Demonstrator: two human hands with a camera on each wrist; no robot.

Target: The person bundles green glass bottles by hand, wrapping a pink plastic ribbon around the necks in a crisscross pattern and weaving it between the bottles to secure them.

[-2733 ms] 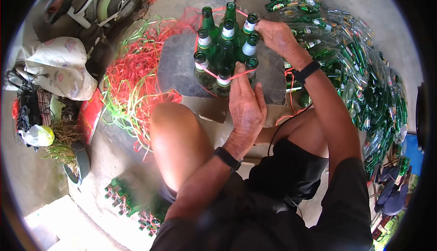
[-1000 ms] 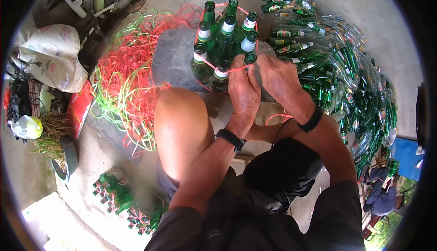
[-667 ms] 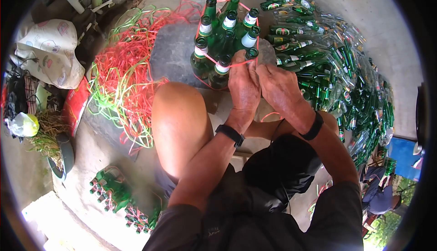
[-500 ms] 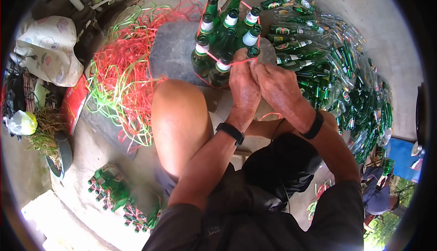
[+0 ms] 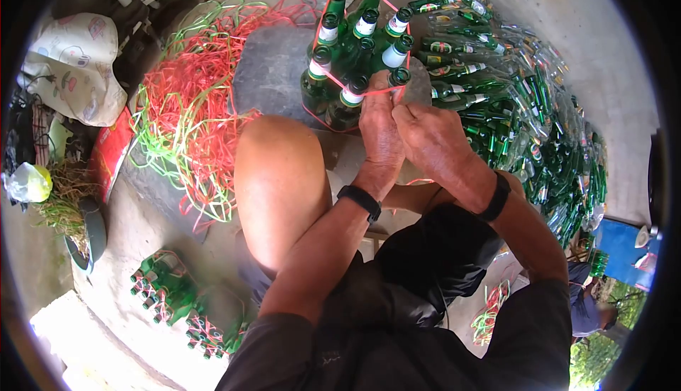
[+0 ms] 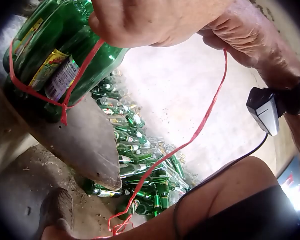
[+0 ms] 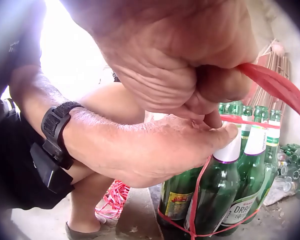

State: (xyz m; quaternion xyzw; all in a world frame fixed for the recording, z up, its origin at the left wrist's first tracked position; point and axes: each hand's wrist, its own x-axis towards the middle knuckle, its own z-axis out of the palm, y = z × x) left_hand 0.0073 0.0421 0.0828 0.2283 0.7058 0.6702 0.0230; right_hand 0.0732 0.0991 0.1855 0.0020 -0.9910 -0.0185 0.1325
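Observation:
Several green glass bottles [image 5: 394,56] stand upright in a cluster on a dark slab [image 5: 269,72]. Red plastic strap [image 6: 205,120] loops round their necks, and a knotted band [image 6: 20,86] circles them lower down. At the neck of the near right bottle, my left hand [image 5: 381,134] pinches the strap, its fingertips against the glass. My right hand [image 5: 436,139] is right beside it, fingers curled round the strap; in the right wrist view a red length [image 7: 277,87] runs out from its fingers. A loose tail hangs below the right hand in the left wrist view.
A tangled heap of red and green straps [image 5: 191,107] lies left of the slab. Loose bottles [image 5: 525,107] pile up along the right wall. Strapped bottles [image 5: 167,284] stand on the floor at lower left. A bare knee [image 5: 280,178] rises before the slab.
My right hand has come from the far right bottle's neck toward me, to beside my left hand. The left hand stays at the near right bottle. The head view has shifted slightly.

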